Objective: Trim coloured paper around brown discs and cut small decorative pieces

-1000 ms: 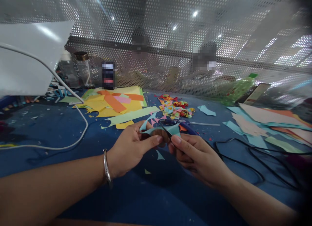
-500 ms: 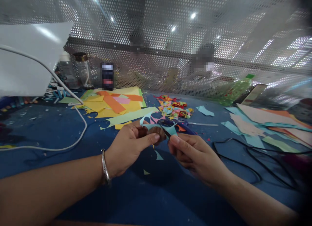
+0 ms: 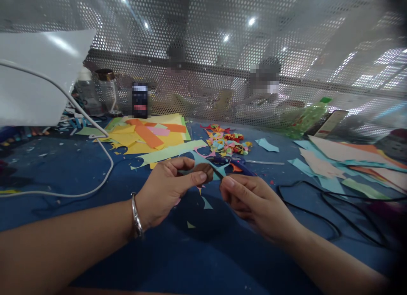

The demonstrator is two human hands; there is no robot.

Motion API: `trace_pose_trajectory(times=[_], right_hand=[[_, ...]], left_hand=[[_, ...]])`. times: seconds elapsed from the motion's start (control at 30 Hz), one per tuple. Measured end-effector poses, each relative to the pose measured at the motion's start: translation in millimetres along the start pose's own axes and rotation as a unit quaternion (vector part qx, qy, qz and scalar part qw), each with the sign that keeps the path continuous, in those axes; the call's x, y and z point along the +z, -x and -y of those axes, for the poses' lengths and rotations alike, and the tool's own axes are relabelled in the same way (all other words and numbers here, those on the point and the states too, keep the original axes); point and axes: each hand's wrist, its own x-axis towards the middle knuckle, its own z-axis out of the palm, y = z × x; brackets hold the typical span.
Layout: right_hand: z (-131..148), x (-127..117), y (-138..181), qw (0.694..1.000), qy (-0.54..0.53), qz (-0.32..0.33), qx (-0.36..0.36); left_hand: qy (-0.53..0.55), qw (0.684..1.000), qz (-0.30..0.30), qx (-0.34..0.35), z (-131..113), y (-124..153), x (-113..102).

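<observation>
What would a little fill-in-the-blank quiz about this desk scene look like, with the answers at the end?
1. The left hand pinches a round piece whose colour is ____.
2. The right hand holds a slim dark tool, while a silver bracelet sits on the ____ wrist.
3. An orange strip lies on top of paper that is mostly ____.
4. The cap of the tilted bottle is ____.

Missing words: brown; left; yellow; green.
</observation>
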Motion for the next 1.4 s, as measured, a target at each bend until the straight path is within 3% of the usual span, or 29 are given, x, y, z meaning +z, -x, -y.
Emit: trace_pose_trajectory(times=[0.67, 1.4], right_hand=[[-1.0, -1.1, -0.4, 1.0, 0.002, 0.002, 0.008], [0.4, -4.6, -1.8, 0.995, 0.096, -0.004, -0.037]], left_hand=[[-0.047, 0.999, 0.02, -0.016, -0.3, -1.4, -3.4], [-0.084, 0.996, 0.007, -0.014, -5.6, -0.5, -0.2]])
